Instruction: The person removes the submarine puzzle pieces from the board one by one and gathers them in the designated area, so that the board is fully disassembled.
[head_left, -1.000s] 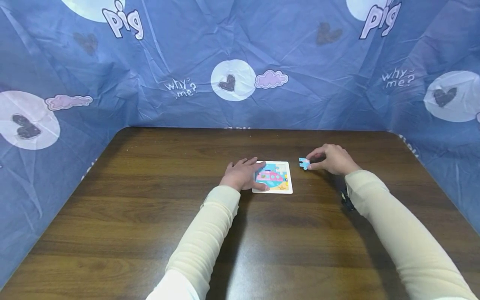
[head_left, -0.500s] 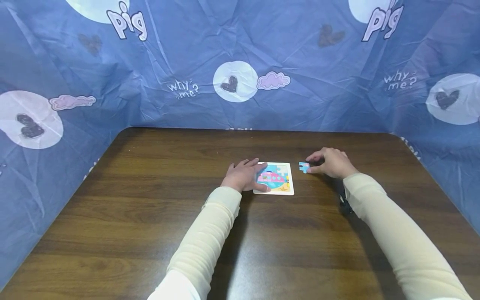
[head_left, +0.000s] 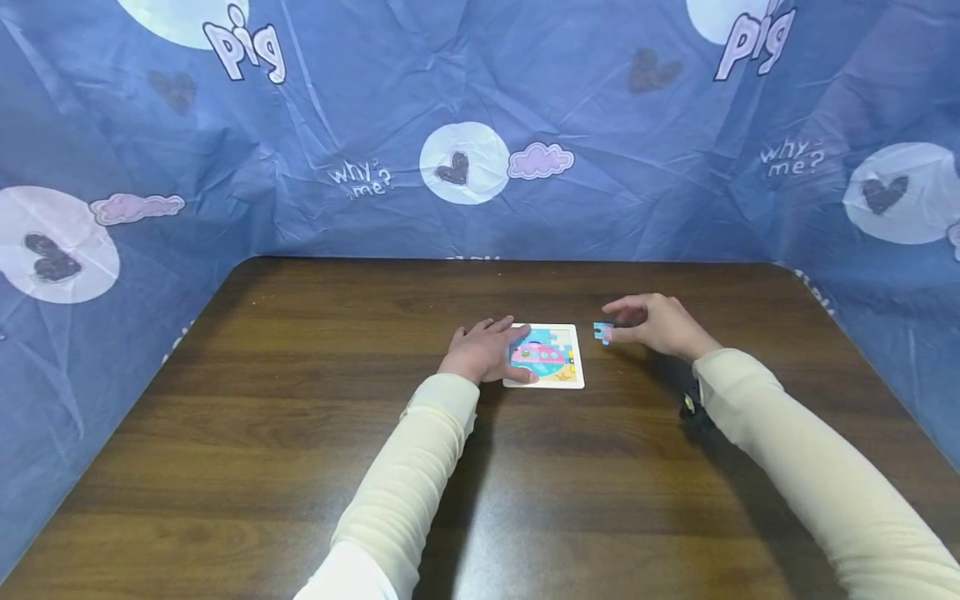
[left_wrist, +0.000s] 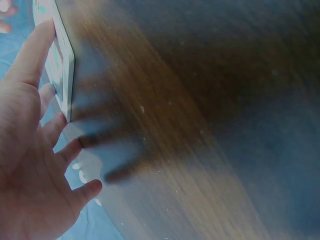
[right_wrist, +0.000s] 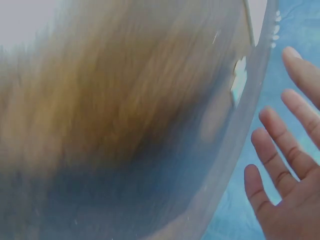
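A square jigsaw puzzle (head_left: 546, 357) with a white frame lies on the table, showing a pink-and-blue submarine picture. My left hand (head_left: 483, 352) rests on its left side, thumb and index finger spread over the frame; the other fingers are extended in the left wrist view. Just right of the puzzle, a loose blue jigsaw piece (head_left: 602, 332) sits on the table. My right hand (head_left: 660, 323) is over it, thumb tip by its right edge and index finger raised above. In the right wrist view the fingers are spread, apart from the jigsaw piece (right_wrist: 239, 82).
A brown wooden table (head_left: 300, 400) spreads around both hands. Its far and side edges meet a blue printed cloth (head_left: 360, 100) that hangs as a backdrop. A dark device (head_left: 693, 410) is worn at the right wrist.
The right index finger has lifted and moved left, off the jigsaw piece. The piece has shifted slightly left, nearer the puzzle. My left hand has stayed on the frame.
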